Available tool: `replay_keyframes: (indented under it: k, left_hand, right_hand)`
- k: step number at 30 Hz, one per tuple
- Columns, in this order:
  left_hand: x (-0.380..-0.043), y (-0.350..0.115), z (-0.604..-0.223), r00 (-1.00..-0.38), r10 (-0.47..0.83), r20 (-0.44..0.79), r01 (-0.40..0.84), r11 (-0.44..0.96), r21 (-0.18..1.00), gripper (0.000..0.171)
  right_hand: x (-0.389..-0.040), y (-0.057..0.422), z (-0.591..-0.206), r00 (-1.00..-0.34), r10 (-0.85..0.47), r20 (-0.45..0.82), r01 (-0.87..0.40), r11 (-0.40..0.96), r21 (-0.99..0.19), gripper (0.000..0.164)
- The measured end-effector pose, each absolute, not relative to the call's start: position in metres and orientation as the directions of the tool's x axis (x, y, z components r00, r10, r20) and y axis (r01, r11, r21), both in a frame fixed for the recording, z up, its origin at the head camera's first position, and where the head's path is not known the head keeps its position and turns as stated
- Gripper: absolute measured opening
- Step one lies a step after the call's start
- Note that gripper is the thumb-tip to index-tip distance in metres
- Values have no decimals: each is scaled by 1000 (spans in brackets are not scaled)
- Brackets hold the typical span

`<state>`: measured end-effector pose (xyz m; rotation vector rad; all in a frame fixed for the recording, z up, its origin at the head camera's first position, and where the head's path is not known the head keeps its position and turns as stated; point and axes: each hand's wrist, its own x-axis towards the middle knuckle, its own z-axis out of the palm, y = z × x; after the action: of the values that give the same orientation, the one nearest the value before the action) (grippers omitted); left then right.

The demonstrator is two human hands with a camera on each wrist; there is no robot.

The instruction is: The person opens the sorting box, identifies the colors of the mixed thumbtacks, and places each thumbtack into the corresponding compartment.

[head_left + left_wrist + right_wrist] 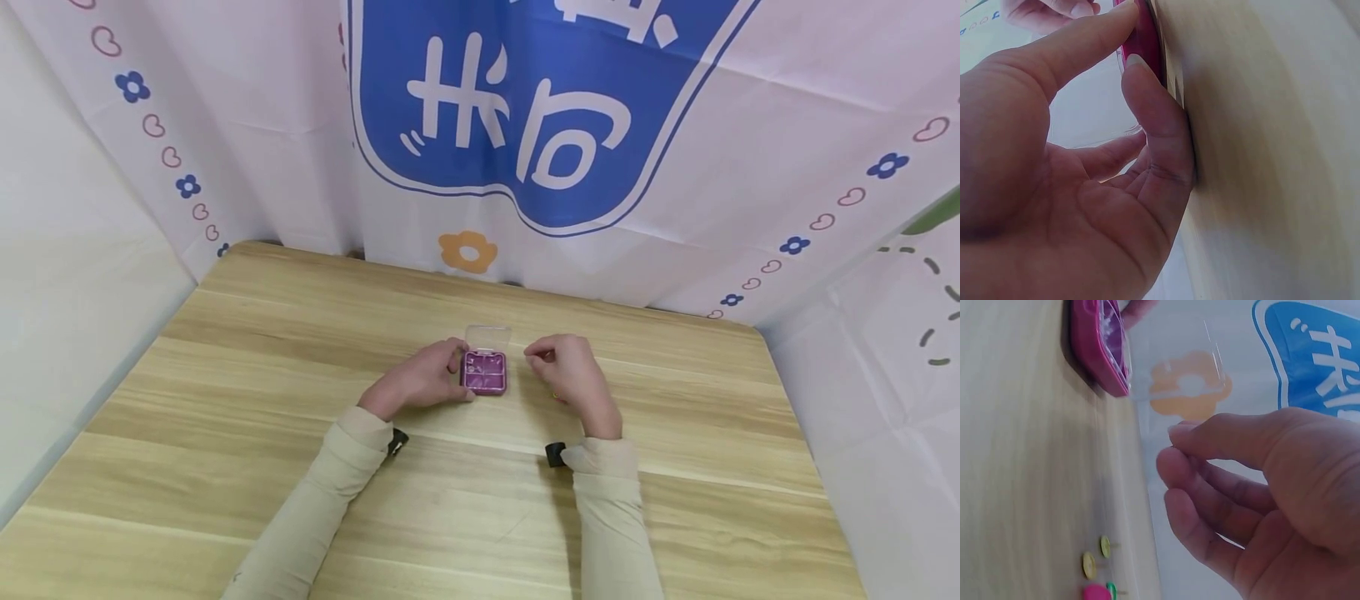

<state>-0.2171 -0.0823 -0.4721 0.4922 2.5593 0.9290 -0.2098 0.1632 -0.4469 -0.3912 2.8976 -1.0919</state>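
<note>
White sheet [82, 217] along the left edge, then the wood-grain desk [465, 517] spanning most of the lower part of the head view. Left sleeve [303, 517], beige, reaches in from below, black wrist device [397, 442] at its cuff. Left hand [416, 379] grips the purple case [484, 372] from its left side: thumb at the near left corner, fingers at the far left one. Case lies flat on the desk about mid-frame, between the hands, four compartments facing up; pale marks in the far left compartment, glare or contents, cannot tell. Clear lid [488, 337] is open, tilted up at the far side. Behind, a white curtain [300, 167] carries a blue panel [480, 175] with white characters, upside down in the head view, and an orange flower [448, 250] below it. Right hand [576, 379] is just right of the case, not touching it, raised off the desk; fingers curled, thumb tip against index tip, whether something tiny is pinched there cannot tell. Under it on the desk, seen in the right wrist view: two yellow tacks [1089, 565], a green tack [1111, 590] and a pink piece [1096, 593] cut off by the frame edge. Right sleeve [617, 533], also beige, second black device [555, 454] at the cuff.
</note>
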Motion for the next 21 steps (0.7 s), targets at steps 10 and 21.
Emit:
replay_keyframes:
  k: [10,21]
  left_hand:
    - [-219,-81,-470,-873,434,-224,187,721,667,82]
    - [-217,-82,-468,-867,440,-233,188,722,666,82]
  right_hand:
    - [-212,142,-447,-944,-309,120,-316,733,-603,10]
    - [-208,117,-454,-921,-364,140,-372,710,-598,11]
